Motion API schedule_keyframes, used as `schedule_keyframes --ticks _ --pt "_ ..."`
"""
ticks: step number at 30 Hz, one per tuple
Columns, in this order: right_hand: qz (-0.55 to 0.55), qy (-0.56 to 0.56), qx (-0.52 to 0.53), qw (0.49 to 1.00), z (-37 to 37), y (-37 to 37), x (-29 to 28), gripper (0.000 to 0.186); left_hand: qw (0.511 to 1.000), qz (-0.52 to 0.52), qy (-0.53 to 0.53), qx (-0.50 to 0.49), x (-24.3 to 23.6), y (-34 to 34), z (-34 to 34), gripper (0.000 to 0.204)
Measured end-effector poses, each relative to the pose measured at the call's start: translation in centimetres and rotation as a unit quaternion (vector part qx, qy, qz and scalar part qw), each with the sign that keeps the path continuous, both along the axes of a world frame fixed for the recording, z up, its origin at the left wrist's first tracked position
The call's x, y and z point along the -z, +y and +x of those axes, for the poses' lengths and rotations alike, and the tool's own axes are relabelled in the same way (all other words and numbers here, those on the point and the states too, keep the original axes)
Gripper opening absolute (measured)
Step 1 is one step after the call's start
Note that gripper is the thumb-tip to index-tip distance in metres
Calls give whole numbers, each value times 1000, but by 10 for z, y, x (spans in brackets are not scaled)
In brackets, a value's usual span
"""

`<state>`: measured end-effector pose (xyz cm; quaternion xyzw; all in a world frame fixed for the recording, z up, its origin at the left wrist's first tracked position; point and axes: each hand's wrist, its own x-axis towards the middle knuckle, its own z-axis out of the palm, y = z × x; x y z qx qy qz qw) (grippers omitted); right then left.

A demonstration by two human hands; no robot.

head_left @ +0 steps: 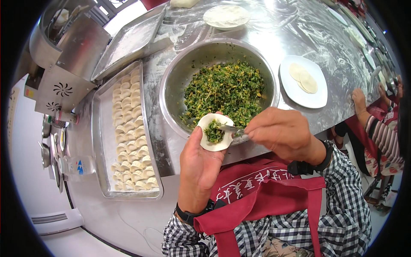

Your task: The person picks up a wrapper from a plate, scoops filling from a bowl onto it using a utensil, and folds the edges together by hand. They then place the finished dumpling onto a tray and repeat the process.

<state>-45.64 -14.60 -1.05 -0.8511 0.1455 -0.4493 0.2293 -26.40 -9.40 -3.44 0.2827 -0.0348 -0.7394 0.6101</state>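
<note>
On the fingers of my left hand (200, 160) rests a round dumpling wrapper (219, 147), its thumb over the near left edge. A small heap of chopped green filling (212, 132) lies in the wrapper's middle. My right hand (280, 130) pinches the handle of a small metal utensil (231, 128), whose tip touches the filling; its exact shape is partly hidden. Just beyond both hands stands a large steel bowl (168, 88) of chopped greens with yellow bits (227, 88). Right of the bowl, a white plate (295, 95) holds a few flat wrappers (307, 81).
To the left, a metal tray (105, 141) carries rows of folded dumplings (130, 137). Behind it lies a flour-dusted tray (128, 43). A dish of flour (226, 16) sits at the back of the floury steel table (329, 40). Another person's hand (360, 100) rests at the right edge.
</note>
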Motion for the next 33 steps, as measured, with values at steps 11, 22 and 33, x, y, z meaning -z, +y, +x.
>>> schedule_keyframes --ticks 11,22,33 --pt "475 -215 -38 853 -3 1 9 11 999 -36 13 -12 -3 0 -2 38" --pt "521 -203 3 829 -1 -9 19 12 998 -49 -34 1 -7 1 -9 37" --pt "318 -186 -6 930 -7 -5 5 10 999 -35 -41 6 -2 2 -5 39"
